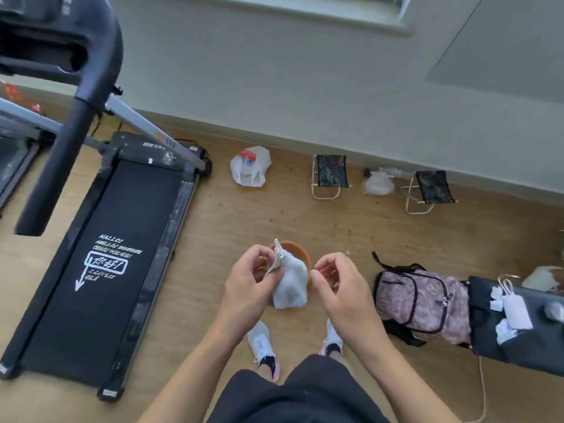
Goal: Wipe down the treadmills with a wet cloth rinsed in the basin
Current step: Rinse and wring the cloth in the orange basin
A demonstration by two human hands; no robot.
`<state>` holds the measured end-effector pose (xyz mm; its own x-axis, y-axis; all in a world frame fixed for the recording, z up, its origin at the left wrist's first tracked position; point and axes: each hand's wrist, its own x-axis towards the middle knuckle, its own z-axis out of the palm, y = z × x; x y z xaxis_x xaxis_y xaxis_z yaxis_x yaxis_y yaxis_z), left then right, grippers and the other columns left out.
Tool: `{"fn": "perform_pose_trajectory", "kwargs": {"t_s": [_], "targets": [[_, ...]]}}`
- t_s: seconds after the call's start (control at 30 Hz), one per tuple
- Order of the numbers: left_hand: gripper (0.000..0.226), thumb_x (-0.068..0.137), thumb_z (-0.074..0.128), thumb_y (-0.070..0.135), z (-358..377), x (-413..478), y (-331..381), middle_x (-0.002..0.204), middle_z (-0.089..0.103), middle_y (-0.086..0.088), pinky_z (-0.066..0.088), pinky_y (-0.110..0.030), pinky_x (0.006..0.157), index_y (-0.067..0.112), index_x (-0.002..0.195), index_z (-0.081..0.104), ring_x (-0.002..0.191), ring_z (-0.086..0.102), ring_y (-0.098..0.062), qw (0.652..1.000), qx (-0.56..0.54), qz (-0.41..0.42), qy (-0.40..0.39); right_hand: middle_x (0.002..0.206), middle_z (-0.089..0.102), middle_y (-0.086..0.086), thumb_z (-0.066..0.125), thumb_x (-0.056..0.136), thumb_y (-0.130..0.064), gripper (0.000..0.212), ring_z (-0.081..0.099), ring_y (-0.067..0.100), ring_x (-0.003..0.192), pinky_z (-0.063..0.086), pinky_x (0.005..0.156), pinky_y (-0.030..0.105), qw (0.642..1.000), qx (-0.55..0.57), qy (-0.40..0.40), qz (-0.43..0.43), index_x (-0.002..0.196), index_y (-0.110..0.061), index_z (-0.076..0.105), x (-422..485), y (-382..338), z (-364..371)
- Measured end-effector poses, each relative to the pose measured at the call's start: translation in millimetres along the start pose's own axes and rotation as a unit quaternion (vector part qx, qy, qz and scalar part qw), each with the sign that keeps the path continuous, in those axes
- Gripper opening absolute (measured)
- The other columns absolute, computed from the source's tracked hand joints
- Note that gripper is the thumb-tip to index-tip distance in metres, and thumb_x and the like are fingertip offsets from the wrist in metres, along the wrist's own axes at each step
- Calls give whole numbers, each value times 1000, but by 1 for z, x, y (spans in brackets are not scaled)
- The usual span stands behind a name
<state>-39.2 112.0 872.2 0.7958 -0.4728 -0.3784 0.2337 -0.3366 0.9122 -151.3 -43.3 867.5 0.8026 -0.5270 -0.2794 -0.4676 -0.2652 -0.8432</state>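
Cloth [290, 283] up front, white and bunched, dangling from the left hand [250, 279], which pinches its top corner between thumb and fingers. The right hand [338, 288] sits just beside it, fingers curled in, gripping nothing. Directly below on the floor, partly hidden by the cloth, there's the orange basin [300, 250], so any drips should land inside. Whether the cloth is soaked or wrung, I can't tell. The smart play looks like this: bring the right hand onto the lower end, twist firmly over the basin, then fold the cloth flat for a broad wiping face. Further out to the left lies the treadmill [103, 257], its black belt and side rails waiting. A patterned backpack [424, 300] slumps on the right, and a folding stool [331, 174] stands back by the wall.
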Motion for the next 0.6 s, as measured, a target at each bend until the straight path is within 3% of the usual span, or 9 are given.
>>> {"fn": "perform_pose_trajectory", "kwargs": {"t_s": [0.07, 0.13, 0.23, 0.3, 0.37, 0.47, 0.6], "targets": [[12, 96, 71, 14, 6, -7, 8, 94, 74, 2, 60, -53, 73, 25, 100, 67, 85, 70, -29, 999, 36, 18, -14, 97, 71, -8, 71, 100, -32, 5, 68, 11, 88, 51, 75, 17, 995, 48, -82, -4, 103, -31, 67, -2, -9, -2], [25, 95, 68, 8, 10, -15, 16, 104, 76, 10, 61, -47, 82, 29, 108, 72, 94, 72, -17, 996, 76, 24, -42, 99, 75, -6, 75, 97, -35, 12, 72, 12, 91, 54, 77, 19, 985, 105, -136, 15, 105, -30, 68, -2, -16, -6], [48, 98, 52, -4, 11, -24, 29, 119, 75, 13, 56, -38, 96, 29, 124, 74, 112, 70, -11, 993, 78, 11, -85, 93, 76, -6, 76, 96, -20, 9, 74, 13, 86, 59, 76, 29, 987, 108, -122, 16, 101, -25, 69, 8, -14, -16], [44, 103, 52, 0, 15, -28, 36, 120, 75, 17, 54, -35, 102, 30, 128, 73, 118, 68, -7, 992, 83, 23, -89, 92, 77, -7, 75, 96, -17, 9, 75, 13, 85, 62, 78, 37, 986, 103, -130, 16, 98, -24, 70, 14, -12, -26], [31, 103, 60, 9, 21, -29, 39, 110, 77, 17, 58, -38, 95, 29, 121, 77, 108, 72, -7, 992, 102, 49, -55, 90, 78, -4, 73, 96, -20, 6, 75, 16, 86, 64, 81, 43, 982, 106, -154, 21, 95, -25, 70, 15, -12, -34], [27, 94, 73, 6, 35, -31, 39, 97, 79, 20, 62, -33, 84, 28, 108, 81, 94, 75, -2, 990, 123, 73, 18, 88, 77, 2, 70, 99, -21, 10, 76, 22, 89, 66, 80, 47, 976, 127, -175, 29, 89, -24, 68, 17, -12, -39], [22, 94, 71, 5, 49, -36, 37, 92, 79, 13, 60, -27, 81, 25, 96, 81, 90, 75, -5, 991, 63, 38, 110, 88, 74, 13, 71, 92, -35, 18, 73, 36, 87, 63, 77, 60, 976, 136, -168, 37, 87, -19, 63, 23, -8, -45]]}}
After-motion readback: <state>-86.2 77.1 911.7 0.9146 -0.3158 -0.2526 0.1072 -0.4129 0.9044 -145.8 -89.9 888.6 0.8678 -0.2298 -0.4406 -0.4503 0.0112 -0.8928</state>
